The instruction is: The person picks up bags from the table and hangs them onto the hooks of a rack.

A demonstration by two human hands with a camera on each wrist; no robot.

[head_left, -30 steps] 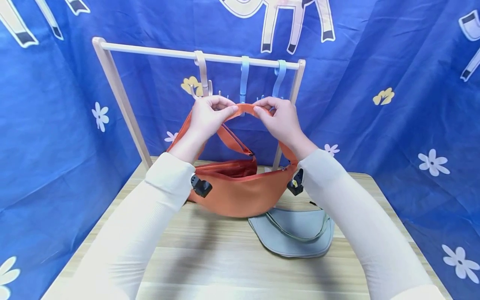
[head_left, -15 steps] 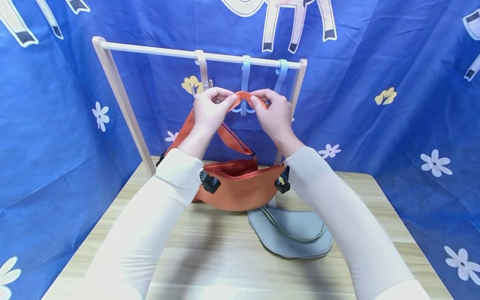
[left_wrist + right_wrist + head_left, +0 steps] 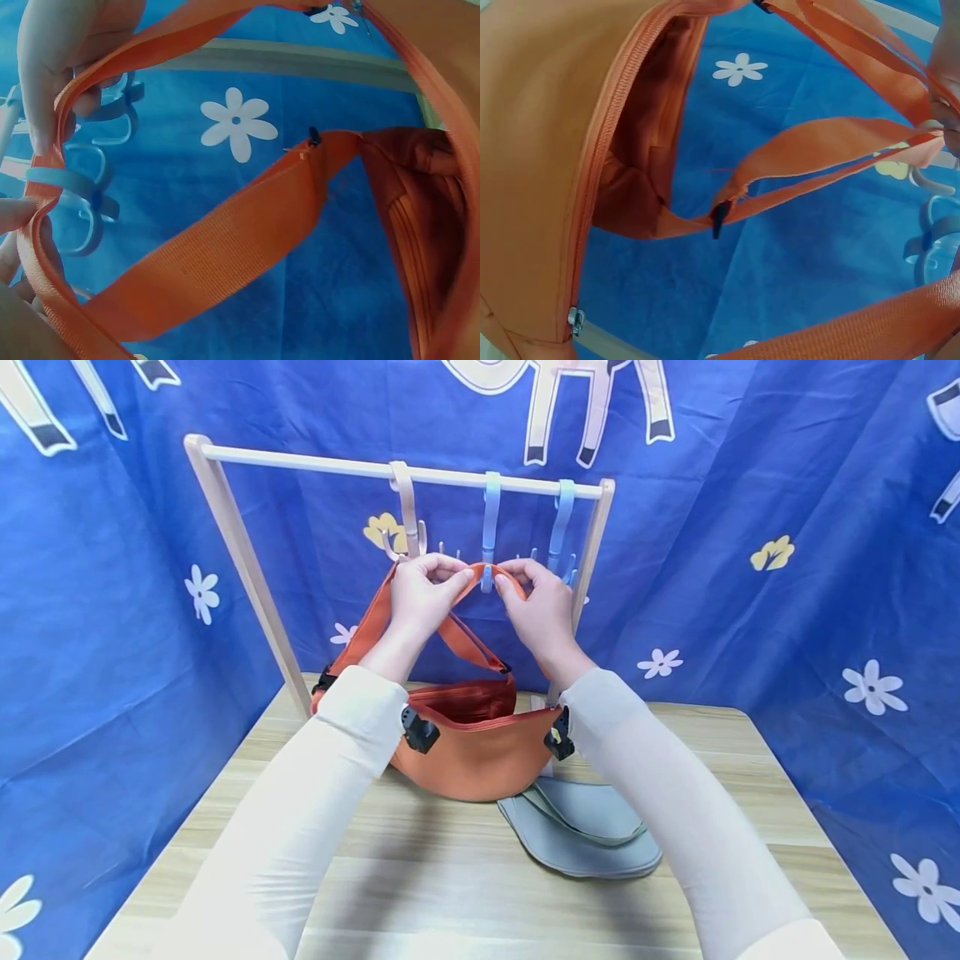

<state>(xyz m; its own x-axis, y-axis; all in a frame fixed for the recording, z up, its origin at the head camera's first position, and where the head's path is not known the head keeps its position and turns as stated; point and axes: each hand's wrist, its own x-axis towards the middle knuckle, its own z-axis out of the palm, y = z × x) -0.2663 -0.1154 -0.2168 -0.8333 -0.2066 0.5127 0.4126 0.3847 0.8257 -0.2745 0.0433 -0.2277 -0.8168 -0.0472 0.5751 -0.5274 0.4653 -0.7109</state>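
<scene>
My left hand [image 3: 422, 592] and right hand [image 3: 542, 606] pinch the strap [image 3: 474, 575] of an orange crescent bag [image 3: 480, 764] from either side. Between my fingers, the strap lies behind the front prong of the middle blue hook [image 3: 487, 578]. In the left wrist view this blue prong [image 3: 60, 178] crosses in front of the strap. Below my wrists the bag's body hangs with its zipped edge upward. Behind it shows a darker orange-red bag [image 3: 491, 697]; its strap [image 3: 367, 618] rises towards the beige hook [image 3: 406, 510], the upper end partly hidden by my left hand.
A wooden rack [image 3: 300, 462] carries the beige hook, the middle blue hook and another blue hook [image 3: 561, 522] at right. On the table [image 3: 420, 893] a grey-green bag [image 3: 592, 831] lies at right, partly under my right sleeve. Blue patterned cloth [image 3: 750, 610] stands behind.
Both hands rose with the strap, then came down at the middle blue hook. The hook's front prong now shows in front of the strap. The orange bag has dipped lower again.
</scene>
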